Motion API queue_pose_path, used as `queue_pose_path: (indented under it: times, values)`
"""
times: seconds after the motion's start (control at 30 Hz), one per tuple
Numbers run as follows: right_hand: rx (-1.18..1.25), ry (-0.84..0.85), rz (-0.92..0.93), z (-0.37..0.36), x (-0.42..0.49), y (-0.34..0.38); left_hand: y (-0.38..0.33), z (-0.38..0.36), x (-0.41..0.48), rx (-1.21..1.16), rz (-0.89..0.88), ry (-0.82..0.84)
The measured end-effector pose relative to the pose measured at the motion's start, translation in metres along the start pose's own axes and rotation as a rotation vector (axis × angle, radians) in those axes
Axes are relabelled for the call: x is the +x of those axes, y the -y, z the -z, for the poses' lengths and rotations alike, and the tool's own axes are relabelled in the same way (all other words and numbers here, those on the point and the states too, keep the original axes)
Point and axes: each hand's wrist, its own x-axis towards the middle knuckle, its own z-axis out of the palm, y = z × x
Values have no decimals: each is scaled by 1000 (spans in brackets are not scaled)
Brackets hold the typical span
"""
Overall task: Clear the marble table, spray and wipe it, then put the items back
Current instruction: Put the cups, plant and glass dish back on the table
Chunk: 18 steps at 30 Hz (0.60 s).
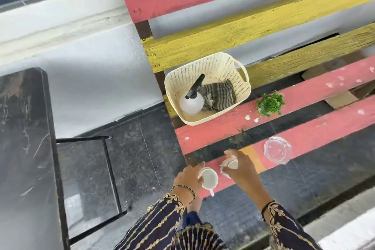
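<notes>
We grip the rim of a white cup (210, 178) with our left hand (188, 178), the cup at its three o'clock. Our right hand (241, 170) closes over a small white container (230, 165) at its nine o'clock. Both rest on the slatted desk (304, 138); the basket (207, 87) with spray bottle (191, 101) and cloth (220, 95) sits at twelve o'clock, the marble table (22, 148) at nine.

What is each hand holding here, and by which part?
The left hand grips the white cup by its rim. The right hand closes from above over a small white item that it mostly hides.
</notes>
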Motion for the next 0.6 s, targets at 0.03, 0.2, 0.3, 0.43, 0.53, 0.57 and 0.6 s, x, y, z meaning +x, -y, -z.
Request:
queue_pose_path:
  times: [0.03, 0.2, 0.3, 0.43, 0.53, 0.57, 0.6]
  values:
    - [-113, 7, 16, -4, -1, -7, 0, -5, 1, 31, 4, 3]
    - [-344, 117, 22, -15, 5, -28, 2, -25, 9, 13, -29, -60]
    - [-379, 143, 44, -19, 11, -35, 3, -31, 14, -24, -40, -69]
    - [-365, 126, 72, -25, 16, -40, 3, -30, 17, -23, -65, -68]
    - [-320, 85, 52, -25, 13, -33, 3, -25, 14, -26, -52, -84]
    - [-302, 70, 49, -25, 10, -29, 5, -21, 11, -29, -46, -102]
    - [-289, 54, 56, -26, 8, -24, 7, -18, 8, -36, -39, -121]
